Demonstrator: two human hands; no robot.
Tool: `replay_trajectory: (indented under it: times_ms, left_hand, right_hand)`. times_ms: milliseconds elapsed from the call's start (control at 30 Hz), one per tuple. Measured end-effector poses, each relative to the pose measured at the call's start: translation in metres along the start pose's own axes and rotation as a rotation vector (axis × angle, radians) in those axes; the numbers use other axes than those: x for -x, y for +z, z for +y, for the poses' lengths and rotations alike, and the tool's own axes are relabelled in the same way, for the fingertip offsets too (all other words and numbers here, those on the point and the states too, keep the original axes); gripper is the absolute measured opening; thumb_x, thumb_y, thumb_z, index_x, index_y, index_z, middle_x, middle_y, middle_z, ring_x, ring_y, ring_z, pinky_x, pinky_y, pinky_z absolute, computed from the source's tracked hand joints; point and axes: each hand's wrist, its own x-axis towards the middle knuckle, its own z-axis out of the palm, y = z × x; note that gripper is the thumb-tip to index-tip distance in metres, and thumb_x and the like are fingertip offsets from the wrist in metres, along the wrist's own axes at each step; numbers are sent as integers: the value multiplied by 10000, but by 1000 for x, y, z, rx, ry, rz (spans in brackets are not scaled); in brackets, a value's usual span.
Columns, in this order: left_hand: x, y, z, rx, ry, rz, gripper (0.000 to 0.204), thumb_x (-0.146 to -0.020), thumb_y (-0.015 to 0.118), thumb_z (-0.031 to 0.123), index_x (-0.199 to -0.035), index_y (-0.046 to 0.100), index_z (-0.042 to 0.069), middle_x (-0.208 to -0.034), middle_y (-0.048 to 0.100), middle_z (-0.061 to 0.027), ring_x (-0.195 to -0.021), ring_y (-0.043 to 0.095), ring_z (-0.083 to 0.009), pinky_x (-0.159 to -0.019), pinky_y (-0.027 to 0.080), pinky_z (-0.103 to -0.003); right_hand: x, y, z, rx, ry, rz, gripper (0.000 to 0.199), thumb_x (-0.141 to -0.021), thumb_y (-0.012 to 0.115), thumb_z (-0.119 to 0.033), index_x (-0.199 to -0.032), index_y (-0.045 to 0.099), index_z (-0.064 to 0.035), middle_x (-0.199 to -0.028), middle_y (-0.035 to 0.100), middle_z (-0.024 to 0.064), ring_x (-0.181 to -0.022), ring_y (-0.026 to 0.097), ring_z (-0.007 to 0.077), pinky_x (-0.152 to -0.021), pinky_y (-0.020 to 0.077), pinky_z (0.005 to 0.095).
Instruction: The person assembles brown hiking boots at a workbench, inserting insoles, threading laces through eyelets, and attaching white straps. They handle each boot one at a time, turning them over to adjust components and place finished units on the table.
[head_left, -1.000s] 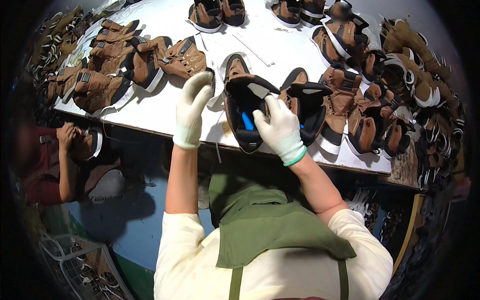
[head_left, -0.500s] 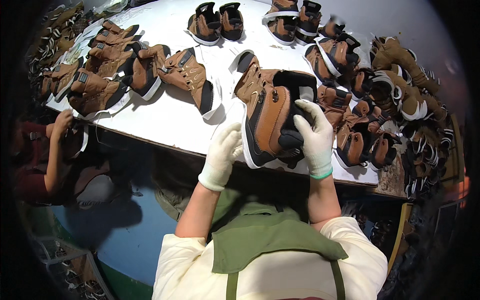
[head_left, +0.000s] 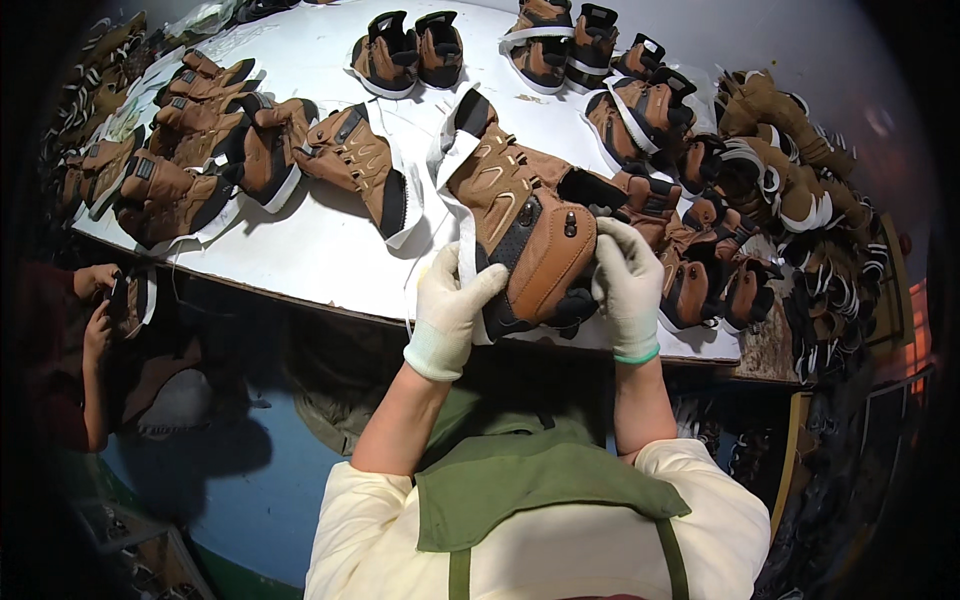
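A brown and black high-top boot (head_left: 548,250) with a white sole is held over the table's near edge, its toe pointing away and its side turned up. My gloved left hand (head_left: 447,312) grips the sole edge, thumb laid over the black lower part near the heel. Around the boot's collar, my gloved right hand (head_left: 629,288) is closed, with some of its fingers hidden behind the upper. A loose white strip (head_left: 466,250) runs along the boot's sole side. To the left lies another brown boot (head_left: 360,165) on its side.
The white table (head_left: 310,245) carries a cluster of boots (head_left: 190,150) at left, a pair (head_left: 405,55) at the back and more boots (head_left: 700,250) at right. Tan boots (head_left: 790,150) are heaped beyond. At far left, another person's hands (head_left: 98,300) hold a shoe.
My left hand has come onto the boot's sole edge, its thumb now over the side. The boot has turned, showing more of its side. The other person's second hand has come up.
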Motion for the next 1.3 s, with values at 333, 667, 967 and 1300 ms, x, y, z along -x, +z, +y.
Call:
replay_trajectory:
  times_ms: [333, 667, 967, 1300]
  left_hand:
    - [6, -3, 6, -194, 80, 113, 303, -807, 712, 69, -1053, 566, -31, -936, 620, -56, -804, 578, -99, -745, 499, -250]
    - [13, -6, 17, -276, 167, 134, 307, -803, 713, 52, -1068, 575, -22, -938, 613, -37, -822, 550, -88, -764, 478, -244]
    - [11, -13, 9, -146, 97, 120, 290, -878, 624, 113, -1116, 563, -41, -960, 616, -46, -843, 564, -97, -786, 473, -244]
    - [8, -17, 10, 36, 51, 73, 310, -1006, 402, 172, -1149, 569, -45, -1004, 632, -76, -878, 607, -119, -812, 491, -254]
  right_hand:
    - [12, 13, -11, -119, 128, -232, 296, -963, 588, -180, -1161, 604, 40, -825, 614, -11, -504, 434, -9, -432, 310, 150]
    - [13, 23, -9, -192, 136, -283, 241, -974, 558, -162, -1138, 599, 10, -754, 573, -33, -472, 377, -14, -414, 274, 158]
    - [9, 26, -7, -174, 137, -291, 234, -978, 551, -170, -1115, 608, 11, -730, 556, -43, -472, 373, -18, -417, 265, 153]
    - [2, 27, -5, -176, 193, -274, 226, -978, 559, -198, -1064, 610, 4, -648, 507, -62, -429, 348, -7, -389, 252, 169]
